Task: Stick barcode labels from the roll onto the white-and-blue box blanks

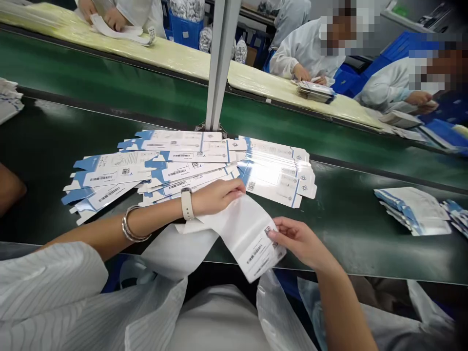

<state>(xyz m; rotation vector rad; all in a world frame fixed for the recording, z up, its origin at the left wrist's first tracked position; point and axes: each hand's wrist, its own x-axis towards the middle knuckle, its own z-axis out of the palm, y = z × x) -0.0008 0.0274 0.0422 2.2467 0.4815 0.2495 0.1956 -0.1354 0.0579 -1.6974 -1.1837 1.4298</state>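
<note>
A white strip of label backing paper with printed barcode labels runs between my two hands in the head view. My left hand is closed on its upper part, and a loose length of the strip hangs down below that wrist. At the lower right end, my right hand pinches the strip's edge by a printed label, thumb on top. Flattened white and blue cartons lie fanned and overlapping just beyond my left hand. Several of them carry barcode labels. Another stack of flat cartons lies to their right.
A metal post rises behind the cartons. More folded cartons lie at right, and some at far left. Across the green belt, several co-workers in white gowns handle papers and cartons. A person's bare elbow shows at left.
</note>
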